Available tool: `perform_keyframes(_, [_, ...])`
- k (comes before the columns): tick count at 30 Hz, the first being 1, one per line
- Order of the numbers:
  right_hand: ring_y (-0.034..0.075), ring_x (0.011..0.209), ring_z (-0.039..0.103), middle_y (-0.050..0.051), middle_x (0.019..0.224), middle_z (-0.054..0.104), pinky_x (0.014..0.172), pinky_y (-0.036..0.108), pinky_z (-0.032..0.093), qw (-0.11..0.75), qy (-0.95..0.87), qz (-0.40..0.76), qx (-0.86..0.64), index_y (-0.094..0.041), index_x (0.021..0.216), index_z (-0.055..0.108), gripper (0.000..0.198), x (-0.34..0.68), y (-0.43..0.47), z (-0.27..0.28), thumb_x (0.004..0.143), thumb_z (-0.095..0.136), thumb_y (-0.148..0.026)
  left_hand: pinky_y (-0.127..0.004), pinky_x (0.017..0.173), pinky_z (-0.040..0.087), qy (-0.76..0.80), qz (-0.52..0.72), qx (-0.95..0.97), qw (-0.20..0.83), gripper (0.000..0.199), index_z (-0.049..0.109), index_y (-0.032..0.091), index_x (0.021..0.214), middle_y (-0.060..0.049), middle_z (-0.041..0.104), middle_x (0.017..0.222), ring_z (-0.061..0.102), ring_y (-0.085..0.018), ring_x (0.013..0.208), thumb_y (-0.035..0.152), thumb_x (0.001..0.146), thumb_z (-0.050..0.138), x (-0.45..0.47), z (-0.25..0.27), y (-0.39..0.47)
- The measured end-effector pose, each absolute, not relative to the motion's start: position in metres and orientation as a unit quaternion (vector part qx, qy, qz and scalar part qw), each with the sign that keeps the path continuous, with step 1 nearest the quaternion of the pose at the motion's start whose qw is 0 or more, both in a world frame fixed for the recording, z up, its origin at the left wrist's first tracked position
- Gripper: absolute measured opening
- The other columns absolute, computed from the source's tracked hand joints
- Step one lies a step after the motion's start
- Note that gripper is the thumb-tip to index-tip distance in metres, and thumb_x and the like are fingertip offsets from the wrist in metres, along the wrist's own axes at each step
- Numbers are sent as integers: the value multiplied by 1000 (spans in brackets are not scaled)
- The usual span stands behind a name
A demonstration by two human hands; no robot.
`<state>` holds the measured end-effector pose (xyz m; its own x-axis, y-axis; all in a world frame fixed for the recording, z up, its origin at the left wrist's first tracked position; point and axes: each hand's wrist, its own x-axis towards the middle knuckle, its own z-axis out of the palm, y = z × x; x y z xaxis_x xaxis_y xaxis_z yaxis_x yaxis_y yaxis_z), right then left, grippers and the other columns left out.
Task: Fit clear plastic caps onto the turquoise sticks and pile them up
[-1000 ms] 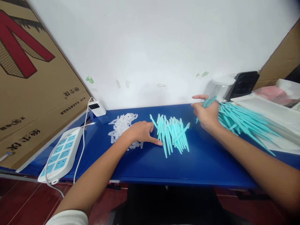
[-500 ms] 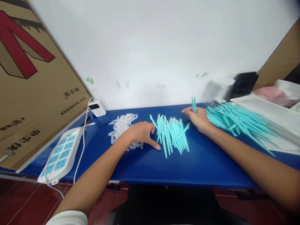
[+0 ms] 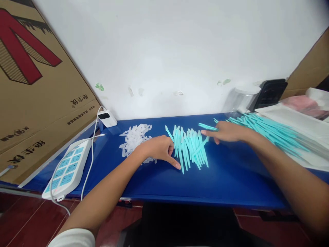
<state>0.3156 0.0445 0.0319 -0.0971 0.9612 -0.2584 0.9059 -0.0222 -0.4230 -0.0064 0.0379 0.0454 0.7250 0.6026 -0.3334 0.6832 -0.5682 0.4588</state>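
The right hand (image 3: 223, 131) is closed on a few slim teal sticks (image 3: 207, 127), apparently two, though its fingers hide the exact number. They point left, above the right end of a row of teal sticks (image 3: 185, 151) on the table (image 3: 159, 183). The left hand (image 3: 162, 148) is open, thumb apart from curled fingers, at the row's left side; whether its fingertips touch the sticks I cannot tell. The row has roughly twenty sticks, overlapping too much for a sure count; one lies slantwise across others at its right.

Left of the row is one heap of small translucent pieces (image 3: 135, 137), too many to count, partly behind the left hand. Beyond the right hand is one larger pile of teal sticks (image 3: 272, 132), likewise uncountable.

Farther out, on the left, are one white device (image 3: 107, 118), one power strip (image 3: 67, 169) with eight blue sockets and one cardboard box (image 3: 51, 106). At right rear stands one clear jar (image 3: 241, 99), white-lidded, beside one black object (image 3: 271, 92).
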Motion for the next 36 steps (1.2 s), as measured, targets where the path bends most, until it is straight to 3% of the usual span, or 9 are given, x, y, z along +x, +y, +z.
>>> perform_keyframes(7, [14,41,37,1,46,43,48,36,28,60,-740,296,-601,-20,54,65,69,295,34,23,73,70,-86,-32,57,34,334,-22,912,239,67,63,22,83,-3,66,76,57,-20,66,84,63,79,10,34,24])
perform_keyframes(13, [12,44,31,-2,49,38,49,35,24,103,-738,270,-610,-26,49,36,74,290,31,23,66,79,-83,-33,59,32,333,-11,924,186,69,56,23,88,-3,63,74,56,-21,68,87,69,73,9,33,22])
perform_keyframes(16, [16,45,42,2,51,48,50,35,30,72,-750,286,-592,-24,50,51,69,290,27,28,72,72,-85,-34,63,38,379,24,911,159,69,56,22,96,-7,68,88,61,-24,79,88,77,64,4,33,31])
perform_keyframes(19, [19,47,51,7,54,58,56,38,38,10,-764,304,-568,-21,54,65,70,288,21,35,80,64,-85,-38,82,46,453,94,883,74,53,58,19,117,-13,70,113,64,-28,101,68,103,41,2,23,45])
perform_keyframes(22, [18,47,51,6,54,58,58,38,41,-17,-772,308,-555,-20,53,64,67,283,15,40,84,64,-81,-45,109,42,485,89,870,15,53,52,13,143,-21,57,147,51,-34,137,50,109,34,0,9,55])
perform_keyframes(25, [17,46,49,4,50,54,56,36,41,-23,-778,306,-549,-20,53,63,66,279,12,41,85,65,-78,-51,125,28,493,43,868,49,69,33,9,163,-22,29,172,23,-38,160,52,109,32,-2,0,61])
perform_keyframes(29, [17,47,51,4,51,55,55,34,39,-30,-787,307,-534,-18,55,66,68,279,14,39,82,66,-81,-50,132,16,469,-8,875,120,80,16,8,170,-18,10,178,10,-34,165,59,108,23,-6,0,62])
perform_keyframes(36, [17,48,52,4,53,56,55,33,41,-27,-789,307,-531,-18,59,70,70,281,16,38,82,64,-84,-45,133,18,404,-43,893,193,87,5,13,172,-10,3,179,9,-29,166,64,106,27,-7,19,51])
